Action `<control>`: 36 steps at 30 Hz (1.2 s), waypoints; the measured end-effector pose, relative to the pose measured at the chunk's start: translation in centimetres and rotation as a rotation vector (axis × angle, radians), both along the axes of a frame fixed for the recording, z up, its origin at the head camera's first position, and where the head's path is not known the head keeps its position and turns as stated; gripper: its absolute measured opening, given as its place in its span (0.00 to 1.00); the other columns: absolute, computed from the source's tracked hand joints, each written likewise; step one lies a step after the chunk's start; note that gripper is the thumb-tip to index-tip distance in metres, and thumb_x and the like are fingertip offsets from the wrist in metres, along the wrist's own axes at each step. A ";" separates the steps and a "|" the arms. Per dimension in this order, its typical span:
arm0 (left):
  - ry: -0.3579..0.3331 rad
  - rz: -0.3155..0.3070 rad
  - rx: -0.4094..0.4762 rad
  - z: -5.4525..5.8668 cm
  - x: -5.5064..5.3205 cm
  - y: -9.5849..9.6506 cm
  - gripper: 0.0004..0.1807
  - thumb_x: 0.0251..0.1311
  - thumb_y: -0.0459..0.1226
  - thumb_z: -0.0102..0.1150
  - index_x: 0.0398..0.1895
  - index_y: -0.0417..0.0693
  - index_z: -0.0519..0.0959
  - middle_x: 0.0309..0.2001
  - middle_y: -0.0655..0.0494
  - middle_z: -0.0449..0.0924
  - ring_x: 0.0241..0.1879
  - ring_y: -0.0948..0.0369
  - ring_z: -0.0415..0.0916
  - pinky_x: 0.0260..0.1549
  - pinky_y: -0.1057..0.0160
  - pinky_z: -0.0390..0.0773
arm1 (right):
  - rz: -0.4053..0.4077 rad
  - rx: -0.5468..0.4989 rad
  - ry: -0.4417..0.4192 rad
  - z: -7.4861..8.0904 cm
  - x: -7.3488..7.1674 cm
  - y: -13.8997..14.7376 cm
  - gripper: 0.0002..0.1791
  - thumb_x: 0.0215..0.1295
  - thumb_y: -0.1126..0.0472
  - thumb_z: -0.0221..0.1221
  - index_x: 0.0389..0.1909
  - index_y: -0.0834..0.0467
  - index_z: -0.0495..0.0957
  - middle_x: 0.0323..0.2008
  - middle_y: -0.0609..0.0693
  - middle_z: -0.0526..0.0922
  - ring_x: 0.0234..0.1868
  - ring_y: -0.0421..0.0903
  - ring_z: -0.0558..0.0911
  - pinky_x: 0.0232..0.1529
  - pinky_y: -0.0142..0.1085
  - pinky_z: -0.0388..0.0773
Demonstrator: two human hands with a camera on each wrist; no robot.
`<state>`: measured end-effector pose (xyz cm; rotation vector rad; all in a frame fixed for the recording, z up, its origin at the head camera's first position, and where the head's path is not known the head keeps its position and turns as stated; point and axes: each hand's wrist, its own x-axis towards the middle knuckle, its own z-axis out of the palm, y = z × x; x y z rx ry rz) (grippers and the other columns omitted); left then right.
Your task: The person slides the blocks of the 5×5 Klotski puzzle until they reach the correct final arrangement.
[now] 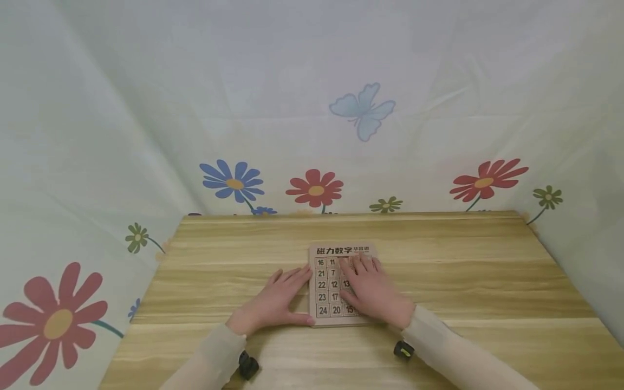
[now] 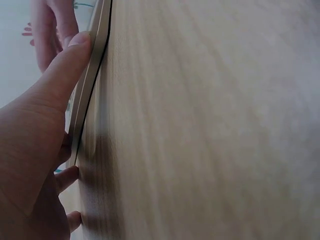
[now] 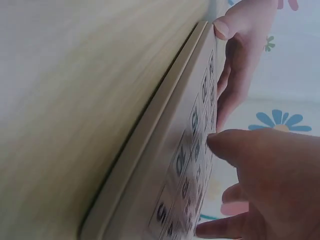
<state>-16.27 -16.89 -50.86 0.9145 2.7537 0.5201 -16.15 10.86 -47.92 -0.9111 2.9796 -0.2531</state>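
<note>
A wooden number slide puzzle (image 1: 343, 322) lies on the table, printed lettering along its far edge and rows of numbered tiles below. Against its left side rests my left hand (image 1: 273, 302), fingers stretched along the edge and thumb at the near left corner. In the left wrist view, that thumb (image 2: 75, 55) touches the board's rim. Spread over the tiles on the right is my right hand (image 1: 377, 292), its fingertips on the upper rows and its thumb near the middle. It hides several tiles. The right wrist view shows the puzzle's side (image 3: 145, 135) and this hand's thumb (image 3: 235, 145) touching the tiles.
The wood-grain table (image 1: 219, 244) extends around the puzzle on all sides. Behind it hangs a pale cloth (image 1: 273, 81) printed with flowers and a blue butterfly. Each wrist carries a small black device, one on the left (image 1: 248, 365) and one on the right (image 1: 403, 350).
</note>
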 end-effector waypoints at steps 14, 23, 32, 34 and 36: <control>0.009 -0.007 -0.004 -0.2 -0.1 0.1 0.65 0.52 0.75 0.62 0.85 0.49 0.52 0.84 0.54 0.48 0.80 0.48 0.51 0.76 0.33 0.44 | 0.073 0.004 -0.020 -0.2 0.2 0.3 0.39 0.77 0.42 0.56 0.80 0.58 0.62 0.76 0.63 0.67 0.77 0.67 0.63 0.74 0.68 0.57; 0.006 0.006 -0.042 -0.2 -0.1 0.1 0.66 0.51 0.77 0.59 0.85 0.50 0.51 0.85 0.55 0.45 0.81 0.50 0.49 0.77 0.36 0.42 | -0.016 -0.021 0.001 -0.4 0.5 1.6 0.41 0.75 0.43 0.59 0.79 0.62 0.62 0.71 0.71 0.68 0.74 0.72 0.64 0.72 0.69 0.58; 0.012 0.003 -0.039 -0.3 -0.1 0.0 0.66 0.51 0.77 0.60 0.85 0.49 0.52 0.84 0.54 0.46 0.81 0.49 0.50 0.77 0.35 0.43 | -0.058 0.018 0.035 -0.7 0.5 2.8 0.41 0.75 0.42 0.58 0.78 0.63 0.62 0.70 0.71 0.71 0.72 0.73 0.67 0.71 0.69 0.60; 0.016 -0.001 -0.037 -0.4 -0.2 0.1 0.66 0.51 0.77 0.60 0.85 0.49 0.52 0.84 0.53 0.47 0.81 0.49 0.50 0.77 0.34 0.44 | -0.037 0.021 0.005 -0.8 0.3 2.6 0.42 0.76 0.41 0.57 0.80 0.61 0.61 0.72 0.70 0.69 0.74 0.71 0.65 0.73 0.69 0.58; 0.019 -0.004 -0.031 -0.4 -0.2 0.1 0.65 0.52 0.77 0.60 0.84 0.49 0.53 0.84 0.53 0.47 0.81 0.48 0.51 0.77 0.34 0.44 | -0.010 0.013 -0.024 -0.9 0.2 2.5 0.42 0.76 0.40 0.56 0.80 0.61 0.60 0.74 0.69 0.66 0.75 0.70 0.63 0.73 0.69 0.57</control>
